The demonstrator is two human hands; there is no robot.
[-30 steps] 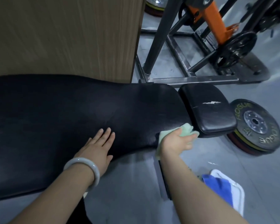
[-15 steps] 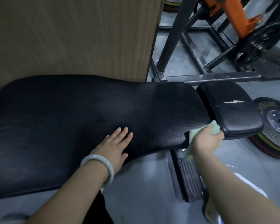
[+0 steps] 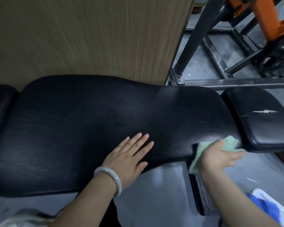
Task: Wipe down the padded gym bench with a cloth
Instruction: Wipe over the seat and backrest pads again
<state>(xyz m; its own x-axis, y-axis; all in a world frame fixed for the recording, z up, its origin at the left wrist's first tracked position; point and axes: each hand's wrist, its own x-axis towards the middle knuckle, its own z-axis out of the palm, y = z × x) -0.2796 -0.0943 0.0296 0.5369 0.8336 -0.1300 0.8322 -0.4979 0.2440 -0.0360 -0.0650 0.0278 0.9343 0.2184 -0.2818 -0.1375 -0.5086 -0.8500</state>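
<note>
Head view: my right hand grips the cloth against the bench edge; my left hand lies flat, fingers straight, on the pad.

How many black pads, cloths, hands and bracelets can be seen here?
Black pads: 3, the long pad, the small pad and the end pad
Cloths: 1, the green cloth
Hands: 2, the left hand and the right hand
Bracelets: 1, the pale bracelet
Total: 7
</note>
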